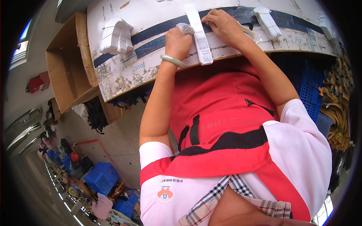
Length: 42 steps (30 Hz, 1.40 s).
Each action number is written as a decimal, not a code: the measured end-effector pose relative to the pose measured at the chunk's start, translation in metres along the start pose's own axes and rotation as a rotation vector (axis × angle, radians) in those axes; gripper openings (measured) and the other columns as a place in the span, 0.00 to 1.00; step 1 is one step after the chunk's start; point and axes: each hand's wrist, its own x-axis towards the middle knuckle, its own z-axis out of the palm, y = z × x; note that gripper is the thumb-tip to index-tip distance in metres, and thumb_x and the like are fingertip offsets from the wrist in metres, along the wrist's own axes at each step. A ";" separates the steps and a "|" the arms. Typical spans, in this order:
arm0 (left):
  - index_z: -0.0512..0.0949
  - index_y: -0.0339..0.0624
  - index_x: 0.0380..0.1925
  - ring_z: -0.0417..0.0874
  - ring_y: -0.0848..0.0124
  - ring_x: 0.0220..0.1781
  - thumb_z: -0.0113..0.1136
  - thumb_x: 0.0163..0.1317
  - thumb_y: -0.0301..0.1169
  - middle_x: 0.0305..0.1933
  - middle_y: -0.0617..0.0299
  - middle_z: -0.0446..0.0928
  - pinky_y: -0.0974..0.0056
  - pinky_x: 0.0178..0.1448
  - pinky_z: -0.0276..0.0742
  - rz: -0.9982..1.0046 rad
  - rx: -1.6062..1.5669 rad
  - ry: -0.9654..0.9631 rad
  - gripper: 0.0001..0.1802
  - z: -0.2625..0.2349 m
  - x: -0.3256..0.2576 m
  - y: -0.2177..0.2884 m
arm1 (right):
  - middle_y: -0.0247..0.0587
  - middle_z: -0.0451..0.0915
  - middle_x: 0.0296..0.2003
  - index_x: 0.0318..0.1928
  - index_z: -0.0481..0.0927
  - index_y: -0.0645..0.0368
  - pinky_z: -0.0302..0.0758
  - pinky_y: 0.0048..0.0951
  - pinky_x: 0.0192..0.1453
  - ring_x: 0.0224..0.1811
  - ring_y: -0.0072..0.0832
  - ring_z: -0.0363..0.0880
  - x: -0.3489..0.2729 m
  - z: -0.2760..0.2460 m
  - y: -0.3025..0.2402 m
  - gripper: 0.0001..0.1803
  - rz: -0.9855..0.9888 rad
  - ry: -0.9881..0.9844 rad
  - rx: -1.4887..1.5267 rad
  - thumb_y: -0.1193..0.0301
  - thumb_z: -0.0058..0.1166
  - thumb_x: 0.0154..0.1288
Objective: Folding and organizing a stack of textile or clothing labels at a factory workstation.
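My left hand [178, 44], with a pale bangle at the wrist, is closed around a fanned wad of white paper labels [185, 29]. Just right of it, a long white strip of printed labels [203, 47] lies across the table and reaches over its near edge. On the strip's other side, my right hand [225, 27] has its fingers curled together close to the strip. Whatever its fingertips pinch is too small to make out. Beside that hand lies a thin cream-coloured piece [246, 29], partly hidden.
Bundles of folded white labels stand at the left [116, 36] and right [267, 23] of the worn, taped table [124, 75]. An open cardboard box [69, 64] adjoins the table's left side. Blue crates [311, 88] and stacked brown pieces [339, 113] are at the right.
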 end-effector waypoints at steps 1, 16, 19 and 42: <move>0.83 0.35 0.30 0.80 0.55 0.30 0.56 0.54 0.29 0.25 0.46 0.79 0.56 0.37 0.76 -0.011 0.004 0.010 0.10 0.001 -0.002 -0.002 | 0.41 0.79 0.41 0.43 0.83 0.55 0.73 0.40 0.55 0.49 0.41 0.77 0.000 -0.003 0.000 0.11 -0.024 0.000 0.016 0.74 0.50 0.62; 0.83 0.33 0.36 0.84 0.56 0.29 0.54 0.56 0.25 0.27 0.42 0.81 0.59 0.35 0.79 -0.167 -0.283 -0.135 0.11 -0.003 -0.064 0.010 | 0.43 0.80 0.40 0.40 0.82 0.58 0.74 0.39 0.53 0.46 0.44 0.77 -0.040 -0.031 -0.026 0.08 -0.036 -0.095 0.098 0.73 0.55 0.61; 0.82 0.36 0.45 0.79 0.77 0.25 0.55 0.64 0.24 0.30 0.62 0.81 0.72 0.27 0.74 -0.344 -0.713 -0.130 0.12 -0.011 -0.070 0.010 | 0.41 0.81 0.43 0.44 0.82 0.57 0.74 0.37 0.53 0.47 0.42 0.77 -0.035 -0.043 -0.008 0.11 0.001 0.004 0.021 0.68 0.56 0.63; 0.77 0.31 0.49 0.78 0.77 0.28 0.58 0.66 0.24 0.33 0.61 0.79 0.73 0.31 0.75 -0.358 -1.041 -0.081 0.13 -0.014 -0.097 -0.006 | 0.32 0.81 0.35 0.40 0.83 0.60 0.71 0.21 0.42 0.36 0.21 0.76 -0.063 -0.067 0.049 0.10 0.380 0.006 0.242 0.66 0.59 0.66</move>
